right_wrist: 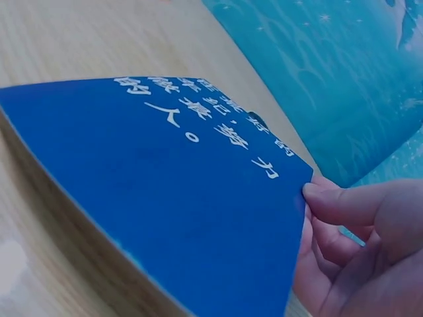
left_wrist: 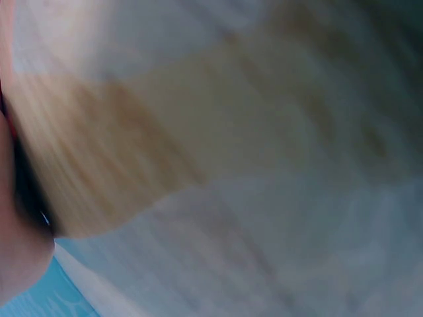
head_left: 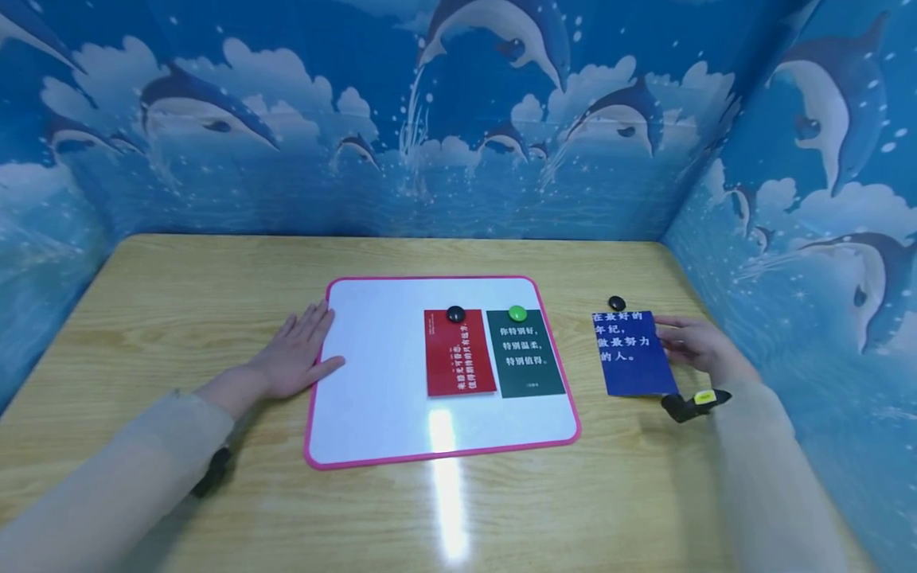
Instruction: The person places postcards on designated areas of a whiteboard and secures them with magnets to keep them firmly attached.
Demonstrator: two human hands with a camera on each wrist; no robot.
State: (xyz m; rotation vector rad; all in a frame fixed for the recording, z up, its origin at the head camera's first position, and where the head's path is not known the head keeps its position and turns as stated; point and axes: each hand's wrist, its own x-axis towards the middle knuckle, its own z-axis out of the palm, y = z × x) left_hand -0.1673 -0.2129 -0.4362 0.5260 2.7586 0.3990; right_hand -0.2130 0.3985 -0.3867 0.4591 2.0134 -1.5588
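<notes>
A blue card [head_left: 630, 354] with white Chinese lettering is pinched at its right edge by my right hand [head_left: 696, 346]. The right wrist view shows the thumb on top of the blue card [right_wrist: 198, 198], fingers beneath, and its near edge raised off the table. My left hand [head_left: 295, 354] lies with straight fingers over the left edge of a whiteboard [head_left: 372, 382] with a pink rim. On the board's right half are a red card [head_left: 447, 358] under a black round magnet [head_left: 455, 314] and a green card [head_left: 526, 370] under a green magnet [head_left: 518, 313]. The left wrist view is blurred.
Another black magnet [head_left: 617, 303] lies on the wooden table [head_left: 215, 278] just beyond the blue card's top edge. A dolphin-patterned blue backdrop [head_left: 458, 175] stands along the table's far edge and right side. Light glares off the board's lower part and the table in front.
</notes>
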